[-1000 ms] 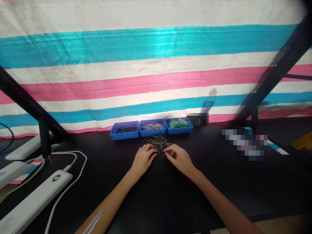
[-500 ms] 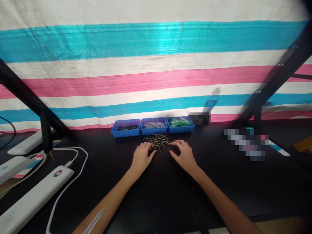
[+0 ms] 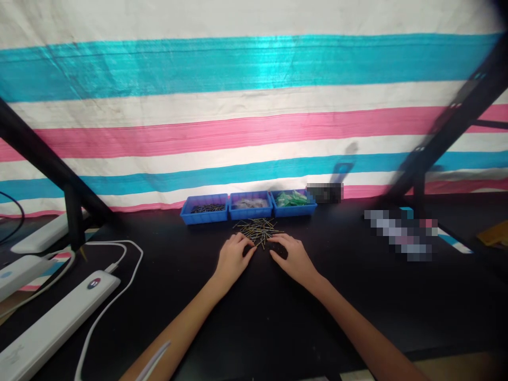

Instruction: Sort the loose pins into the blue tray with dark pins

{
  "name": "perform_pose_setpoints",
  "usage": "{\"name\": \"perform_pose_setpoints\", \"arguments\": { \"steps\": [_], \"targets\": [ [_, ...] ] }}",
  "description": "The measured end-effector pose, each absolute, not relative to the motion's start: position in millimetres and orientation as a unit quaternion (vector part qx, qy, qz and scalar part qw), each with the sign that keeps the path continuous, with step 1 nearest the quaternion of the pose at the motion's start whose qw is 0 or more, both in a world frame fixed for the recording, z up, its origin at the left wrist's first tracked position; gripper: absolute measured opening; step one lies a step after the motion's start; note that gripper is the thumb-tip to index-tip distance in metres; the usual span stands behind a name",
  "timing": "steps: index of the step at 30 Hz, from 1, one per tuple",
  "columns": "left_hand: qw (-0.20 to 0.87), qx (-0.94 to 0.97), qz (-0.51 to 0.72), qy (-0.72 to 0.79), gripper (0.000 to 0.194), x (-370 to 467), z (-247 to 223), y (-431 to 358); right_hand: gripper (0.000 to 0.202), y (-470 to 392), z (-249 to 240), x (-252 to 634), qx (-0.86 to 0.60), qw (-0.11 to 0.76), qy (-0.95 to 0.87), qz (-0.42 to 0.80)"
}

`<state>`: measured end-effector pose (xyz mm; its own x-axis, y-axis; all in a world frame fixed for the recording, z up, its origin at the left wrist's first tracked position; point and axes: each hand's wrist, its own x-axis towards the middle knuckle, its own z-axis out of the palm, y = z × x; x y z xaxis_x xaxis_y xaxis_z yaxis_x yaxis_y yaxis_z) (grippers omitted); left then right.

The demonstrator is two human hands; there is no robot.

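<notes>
Many thin rods [image 3: 259, 228] lie by the left hand [image 3: 234, 258], its grip unclear, and right hand [image 3: 292, 258], fingers parted; light touches should scatter fewest.

A narrow gap separated the left hand [image 3: 232, 262] and right hand [image 3: 294, 257] at the pile of rods [image 3: 257, 229]. Behind it, 3 blue bins [image 3: 251, 214] blocked forward travel. The black tabletop [image 3: 262, 328] gave clearance between the forearms [image 3: 178, 328]; a white cable [image 3: 142, 255] bounded the left side.
</notes>
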<state>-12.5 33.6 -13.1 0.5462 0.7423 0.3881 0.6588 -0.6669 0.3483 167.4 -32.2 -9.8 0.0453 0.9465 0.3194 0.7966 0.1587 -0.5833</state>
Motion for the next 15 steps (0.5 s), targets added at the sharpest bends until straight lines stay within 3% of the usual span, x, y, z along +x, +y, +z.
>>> {"name": "perform_pose_setpoints", "arguments": {
  "steps": [15],
  "targets": [
    [0.088,0.885,0.267,0.372,0.020,-13.9,-17.4,35.2,0.028,-35.7,-4.4,164.0,-0.607,0.321,-0.718,0.113]
  ]
}}
